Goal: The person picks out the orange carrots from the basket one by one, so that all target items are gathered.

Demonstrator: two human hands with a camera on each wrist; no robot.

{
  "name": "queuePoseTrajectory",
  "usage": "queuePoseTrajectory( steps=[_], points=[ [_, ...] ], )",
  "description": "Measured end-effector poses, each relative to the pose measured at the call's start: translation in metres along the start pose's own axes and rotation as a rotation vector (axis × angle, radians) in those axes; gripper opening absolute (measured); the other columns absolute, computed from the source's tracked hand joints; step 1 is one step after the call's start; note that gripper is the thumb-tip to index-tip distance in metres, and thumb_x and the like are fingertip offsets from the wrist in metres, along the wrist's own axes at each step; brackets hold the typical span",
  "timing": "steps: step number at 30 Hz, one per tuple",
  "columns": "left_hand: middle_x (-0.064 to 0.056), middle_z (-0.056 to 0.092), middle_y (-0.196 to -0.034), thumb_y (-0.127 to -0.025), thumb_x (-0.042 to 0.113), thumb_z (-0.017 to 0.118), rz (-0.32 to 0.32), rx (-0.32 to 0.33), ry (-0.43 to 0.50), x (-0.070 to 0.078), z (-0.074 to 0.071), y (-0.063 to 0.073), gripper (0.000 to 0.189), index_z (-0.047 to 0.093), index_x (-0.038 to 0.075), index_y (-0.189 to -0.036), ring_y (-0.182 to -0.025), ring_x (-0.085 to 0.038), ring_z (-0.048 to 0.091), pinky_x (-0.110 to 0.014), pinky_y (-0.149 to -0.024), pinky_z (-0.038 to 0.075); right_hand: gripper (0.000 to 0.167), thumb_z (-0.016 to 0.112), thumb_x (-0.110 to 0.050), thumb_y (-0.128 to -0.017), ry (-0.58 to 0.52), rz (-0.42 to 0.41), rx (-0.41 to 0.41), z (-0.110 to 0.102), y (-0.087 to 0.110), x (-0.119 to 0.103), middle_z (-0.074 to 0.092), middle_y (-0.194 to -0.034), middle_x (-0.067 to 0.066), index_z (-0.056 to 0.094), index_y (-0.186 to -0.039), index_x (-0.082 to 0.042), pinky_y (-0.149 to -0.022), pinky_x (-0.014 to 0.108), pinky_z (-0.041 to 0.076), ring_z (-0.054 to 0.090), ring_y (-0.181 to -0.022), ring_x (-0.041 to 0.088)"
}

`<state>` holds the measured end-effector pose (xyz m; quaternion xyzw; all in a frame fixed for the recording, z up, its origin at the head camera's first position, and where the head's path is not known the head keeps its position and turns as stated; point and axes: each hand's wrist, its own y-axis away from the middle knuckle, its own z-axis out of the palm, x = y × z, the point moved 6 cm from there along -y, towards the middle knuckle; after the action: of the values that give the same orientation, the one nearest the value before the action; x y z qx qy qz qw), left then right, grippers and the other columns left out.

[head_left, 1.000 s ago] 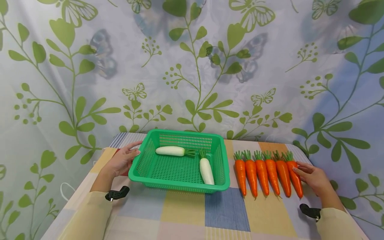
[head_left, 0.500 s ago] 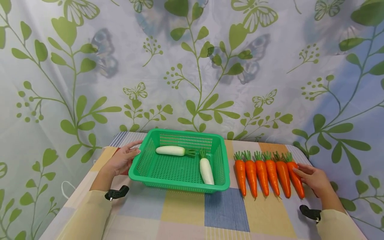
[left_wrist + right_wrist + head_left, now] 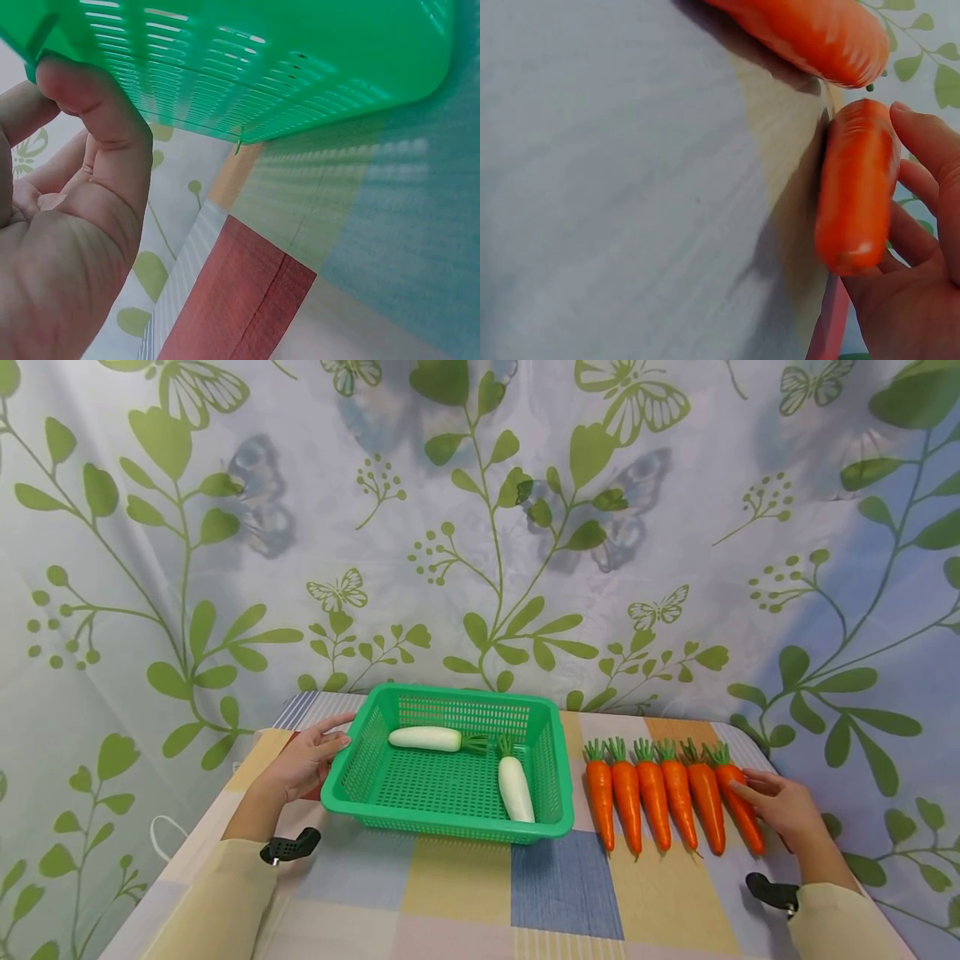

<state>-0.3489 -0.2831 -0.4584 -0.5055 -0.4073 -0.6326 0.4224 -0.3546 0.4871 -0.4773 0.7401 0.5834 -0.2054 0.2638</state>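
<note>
My left hand (image 3: 303,766) is at the left side of a green perforated plastic basket (image 3: 442,832), its thumb and fingers touching the rim from outside. In the left wrist view the thumb is bent up against the rim of the basket (image 3: 300,67). Two white radishes lie inside: one sideways at the back (image 3: 426,738), one lengthwise at the right (image 3: 515,789). My right hand (image 3: 783,806) holds the rightmost carrot (image 3: 738,806) of a row. That carrot (image 3: 855,187) is between thumb and fingers in the right wrist view; some fingertips are hidden behind it.
Several carrots (image 3: 652,797) lie side by side between basket and right hand, green tops pointing away. A patchwork cloth (image 3: 457,885) covers the table. A leaf-patterned curtain (image 3: 480,527) hangs behind. A white cord (image 3: 161,835) shows beyond the table's left edge.
The rightmost carrot's tip has swung slightly to the right under my right hand. My left hand and the basket have stayed in place.
</note>
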Motion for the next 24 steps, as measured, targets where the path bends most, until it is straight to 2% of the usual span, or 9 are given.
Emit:
queuePoseTrajectory(
  steps=[2,7,12,14,17,20,22,24],
  points=[
    [0.001,0.064,-0.109,-0.107,0.018,0.056,-0.004,0.000,0.002,-0.0006,0.0001,0.0001,0.069,0.016,0.007,-0.162,-0.098,-0.011,0.073,-0.032,-0.085,0.063,0.094,0.059,-0.065,-0.095,0.005,0.016,0.004,-0.0006,0.0009,0.0001,0.039,-0.151,0.038,0.036,-0.153,0.005,-0.094,0.061,0.054,0.047,-0.127,0.056],
    [0.000,0.065,-0.111,-0.107,0.018,0.055,-0.006,0.000,0.006,-0.0022,-0.0003,-0.0003,0.067,0.018,0.007,-0.162,-0.100,-0.011,0.073,-0.032,-0.086,0.063,0.092,0.061,-0.062,-0.095,-0.004,0.029,0.021,-0.0005,0.0037,-0.0002,0.041,-0.151,0.038,0.038,-0.153,0.006,-0.093,0.056,0.057,0.052,-0.125,0.054],
    [-0.001,0.065,-0.113,-0.107,0.019,0.055,0.002,-0.005,0.006,-0.0029,-0.0010,-0.0009,0.067,0.018,0.007,-0.162,-0.102,-0.012,0.073,-0.033,-0.087,0.062,0.094,0.062,-0.063,-0.094,-0.039,0.037,0.024,0.0016,0.0047,0.0005,0.039,-0.152,0.038,0.037,-0.153,0.006,-0.097,0.059,0.054,0.048,-0.128,0.054],
    [-0.001,0.065,-0.113,-0.107,0.019,0.055,0.003,-0.005,0.007,-0.0033,-0.0013,-0.0010,0.067,0.018,0.007,-0.162,-0.102,-0.012,0.073,-0.033,-0.088,0.062,0.093,0.062,-0.062,-0.094,-0.045,0.022,0.029,0.0021,0.0045,0.0000,0.040,-0.151,0.038,0.038,-0.152,0.007,-0.095,0.054,0.057,0.049,-0.127,0.054],
    [0.000,0.065,-0.112,-0.107,0.019,0.055,0.004,-0.005,0.007,-0.0038,-0.0016,-0.0010,0.068,0.017,0.007,-0.162,-0.101,-0.012,0.073,-0.033,-0.087,0.063,0.090,0.063,-0.060,-0.095,-0.046,-0.005,0.034,0.0026,0.0043,-0.0014,0.043,-0.150,0.038,0.040,-0.151,0.008,-0.083,0.038,0.063,0.053,-0.125,0.052],
    [0.001,0.065,-0.110,-0.107,0.019,0.055,0.006,-0.001,0.005,-0.0039,-0.0019,-0.0010,0.067,0.017,0.007,-0.162,-0.100,-0.011,0.073,-0.032,-0.086,0.063,0.088,0.064,-0.058,-0.095,-0.048,-0.021,0.032,0.0023,0.0042,-0.0033,0.044,-0.149,0.038,0.041,-0.150,0.008,-0.074,0.027,0.062,0.055,-0.123,0.051],
    [0.002,0.065,-0.109,-0.107,0.019,0.055,0.007,0.002,0.002,-0.0037,-0.0018,-0.0010,0.067,0.017,0.007,-0.162,-0.099,-0.011,0.072,-0.032,-0.086,0.063,0.089,0.064,-0.058,-0.095,-0.046,-0.018,0.027,0.0021,0.0043,-0.0038,0.044,-0.149,0.037,0.041,-0.151,0.007,-0.074,0.027,0.062,0.055,-0.123,0.051],
    [0.002,0.064,-0.109,-0.107,0.019,0.055,0.007,0.006,-0.002,-0.0033,-0.0015,-0.0010,0.068,0.018,0.008,-0.162,-0.099,-0.010,0.072,-0.031,-0.085,0.063,0.090,0.063,-0.060,-0.095,-0.045,-0.006,0.020,0.0022,0.0041,-0.0033,0.043,-0.150,0.037,0.041,-0.151,0.006,-0.079,0.033,0.063,0.054,-0.123,0.051]
  ],
)
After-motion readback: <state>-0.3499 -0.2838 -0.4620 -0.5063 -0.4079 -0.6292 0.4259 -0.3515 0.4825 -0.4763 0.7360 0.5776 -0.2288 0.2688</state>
